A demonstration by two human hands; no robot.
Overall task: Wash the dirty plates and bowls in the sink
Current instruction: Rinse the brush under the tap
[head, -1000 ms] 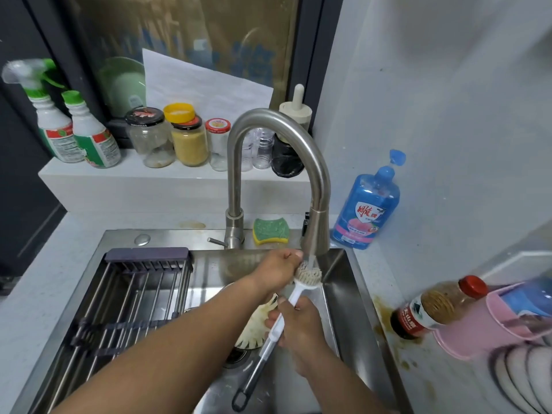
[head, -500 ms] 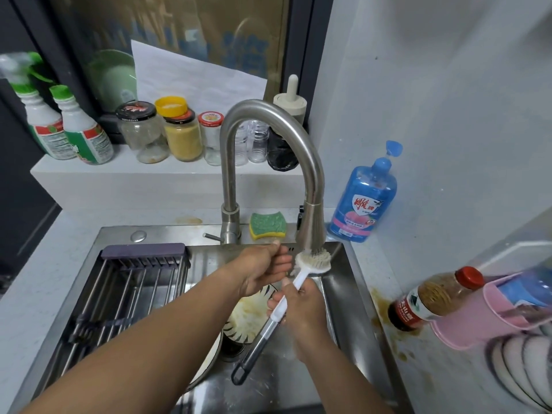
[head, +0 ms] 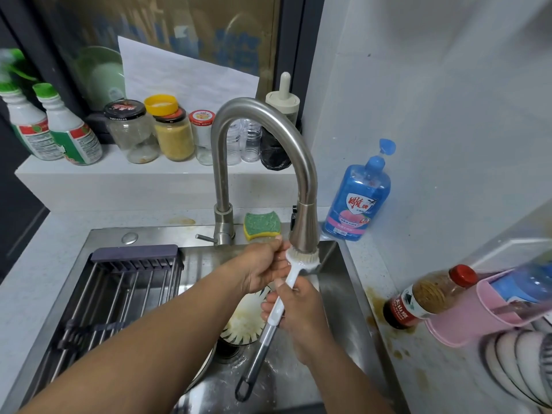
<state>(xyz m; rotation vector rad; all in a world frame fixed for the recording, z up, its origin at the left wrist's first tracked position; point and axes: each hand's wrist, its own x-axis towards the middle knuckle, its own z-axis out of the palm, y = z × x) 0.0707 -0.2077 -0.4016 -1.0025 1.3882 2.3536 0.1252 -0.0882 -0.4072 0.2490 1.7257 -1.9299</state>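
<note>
Well, from my seat I only have the head view. The long-handled dish brush, white at the head and dark grey toward its loop end, lies on a diagonal. Its bristles point up and to the right, touching the spout of the curved brushed-steel faucet, and its loop hangs low over the stainless-steel sink.

My right hand wraps the white part of the handle, knuckles toward the camera. My left hand reaches in from the lower left, its curled fingers holding the neck just under the head, thumb raised.

Below both hands lies a round white plate with dark rim stripes, mostly hidden by wrist and forearm. I cannot make out any water stream. Striped stacked dishes are cut off at the right edge.
</note>
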